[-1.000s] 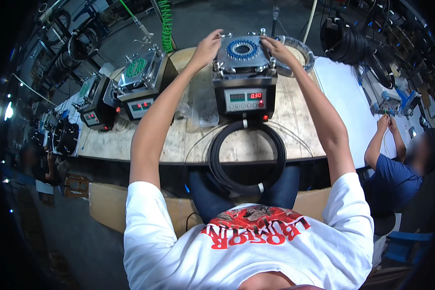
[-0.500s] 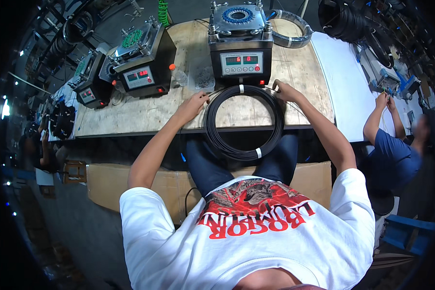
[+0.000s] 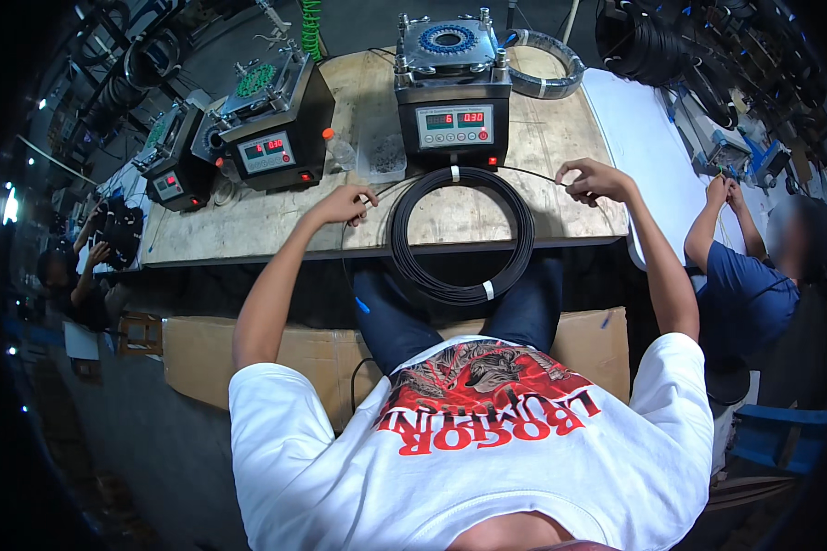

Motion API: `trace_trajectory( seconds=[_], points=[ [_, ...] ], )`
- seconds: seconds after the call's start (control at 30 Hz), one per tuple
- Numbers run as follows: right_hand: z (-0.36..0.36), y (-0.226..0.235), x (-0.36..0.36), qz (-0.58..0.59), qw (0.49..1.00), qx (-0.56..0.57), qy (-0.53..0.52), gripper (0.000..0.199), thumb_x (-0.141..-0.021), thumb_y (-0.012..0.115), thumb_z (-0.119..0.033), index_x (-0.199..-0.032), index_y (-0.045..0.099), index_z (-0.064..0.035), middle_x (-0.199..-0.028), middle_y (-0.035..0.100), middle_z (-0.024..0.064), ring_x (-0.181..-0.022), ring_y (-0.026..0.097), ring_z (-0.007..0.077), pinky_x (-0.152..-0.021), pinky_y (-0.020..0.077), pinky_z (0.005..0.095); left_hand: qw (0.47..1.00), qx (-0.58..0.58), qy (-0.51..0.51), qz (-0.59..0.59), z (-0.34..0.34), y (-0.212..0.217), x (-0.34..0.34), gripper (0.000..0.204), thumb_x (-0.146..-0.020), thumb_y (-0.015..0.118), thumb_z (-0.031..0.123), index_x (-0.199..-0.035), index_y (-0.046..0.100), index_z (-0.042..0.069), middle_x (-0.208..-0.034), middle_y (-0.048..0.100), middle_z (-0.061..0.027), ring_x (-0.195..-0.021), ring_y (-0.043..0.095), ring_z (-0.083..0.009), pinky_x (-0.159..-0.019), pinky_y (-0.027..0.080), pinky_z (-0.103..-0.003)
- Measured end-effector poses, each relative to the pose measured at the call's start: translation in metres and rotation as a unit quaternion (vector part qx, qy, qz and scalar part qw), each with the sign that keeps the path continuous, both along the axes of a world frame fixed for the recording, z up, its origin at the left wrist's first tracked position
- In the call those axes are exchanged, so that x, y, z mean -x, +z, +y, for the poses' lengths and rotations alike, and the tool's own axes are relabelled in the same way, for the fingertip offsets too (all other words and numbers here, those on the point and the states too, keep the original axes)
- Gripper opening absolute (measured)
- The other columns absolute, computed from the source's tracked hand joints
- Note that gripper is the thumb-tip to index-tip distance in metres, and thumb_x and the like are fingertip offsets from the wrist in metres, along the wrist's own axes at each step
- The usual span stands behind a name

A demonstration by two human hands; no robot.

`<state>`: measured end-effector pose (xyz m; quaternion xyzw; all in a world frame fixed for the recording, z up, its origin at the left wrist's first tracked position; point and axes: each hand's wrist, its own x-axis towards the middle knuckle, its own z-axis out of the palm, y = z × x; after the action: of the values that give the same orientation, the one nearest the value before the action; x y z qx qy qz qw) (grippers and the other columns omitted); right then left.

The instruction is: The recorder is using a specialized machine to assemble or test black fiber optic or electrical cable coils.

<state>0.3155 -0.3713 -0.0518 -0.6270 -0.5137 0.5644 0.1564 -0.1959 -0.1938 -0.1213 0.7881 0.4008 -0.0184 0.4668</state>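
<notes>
A coil of black cable [image 3: 401,230], bound with white tape at top and bottom, overhangs the table's front edge above my lap. My left hand [image 3: 342,204], left of the coil, pinches a strand of the cable between thumb and fingers. From there the strand hangs down to a blue connector [image 3: 363,305] over my thigh. To the right of the coil, my right hand [image 3: 599,182] pinches another strand that runs out from the coil's top. A second small blue connector [image 3: 605,321] shows below the table edge on that side.
Behind the coil stands a black machine [image 3: 455,147] with a lit display and a ring of blue connectors on top. Further left are similar machines [image 3: 271,151], a bottle with an orange cap [image 3: 339,151] and a clear tray [image 3: 381,161]. A person [image 3: 744,285] works at the right.
My hands have moved apart, the right one outward to the right and the left one slightly left, drawing the strands away from the coil. The near machine's display reads differently.
</notes>
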Motion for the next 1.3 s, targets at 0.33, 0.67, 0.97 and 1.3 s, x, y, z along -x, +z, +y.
trace_trajectory(
  seconds=[0.33,0.67,0.97,1.3],
  points=[
    [-0.028,0.056,-0.016,0.134,0.977,-0.136,-0.098,0.023,-0.098,0.057,-0.014,-0.108,0.068,0.0029,-0.085,0.071,0.0105,-0.077,0.072,0.0172,-0.068,0.0585,0.0275,0.947,0.248,0.069,-0.194,-0.034,0.088,-0.008,0.029,-0.098,0.055,0.011,-0.122,0.061,-0.005,-0.106,0.068,-0.0112,-0.094,0.069,-0.0174,-0.087,0.056,-0.029],
    [-0.033,0.103,0.022,0.012,0.927,-0.364,-0.090,0.031,-0.100,0.062,-0.026,-0.111,0.068,0.0021,-0.089,0.068,0.0066,-0.075,0.061,0.0092,-0.066,0.0490,0.0243,0.967,-0.095,0.075,-0.224,-0.051,0.123,-0.026,0.026,-0.094,0.070,0.020,-0.100,0.072,-0.005,-0.082,0.071,-0.0063,-0.079,0.068,-0.0109,-0.075,0.053,-0.025],
    [-0.023,0.154,0.067,-0.094,0.841,-0.525,-0.089,0.025,-0.100,0.063,-0.021,-0.105,0.074,0.0007,-0.070,0.062,0.0005,-0.061,0.047,0.0029,-0.051,0.0343,0.0208,0.942,-0.262,0.005,-0.208,-0.071,0.146,-0.064,0.011,-0.089,0.071,0.008,-0.097,0.076,0.001,-0.083,0.067,-0.0036,-0.077,0.064,-0.0104,-0.070,0.050,-0.025],
    [-0.014,0.153,0.134,0.154,0.908,-0.382,-0.083,0.029,-0.099,0.064,-0.025,-0.117,0.063,-0.0016,-0.063,0.060,0.0021,-0.042,0.044,0.0021,-0.037,0.0285,0.0196,0.901,-0.266,-0.030,-0.342,-0.097,0.202,-0.105,0.019,-0.094,0.070,0.014,-0.098,0.075,-0.003,-0.076,0.066,-0.0055,-0.066,0.060,-0.0082,-0.059,0.047,-0.024]
  ],
)
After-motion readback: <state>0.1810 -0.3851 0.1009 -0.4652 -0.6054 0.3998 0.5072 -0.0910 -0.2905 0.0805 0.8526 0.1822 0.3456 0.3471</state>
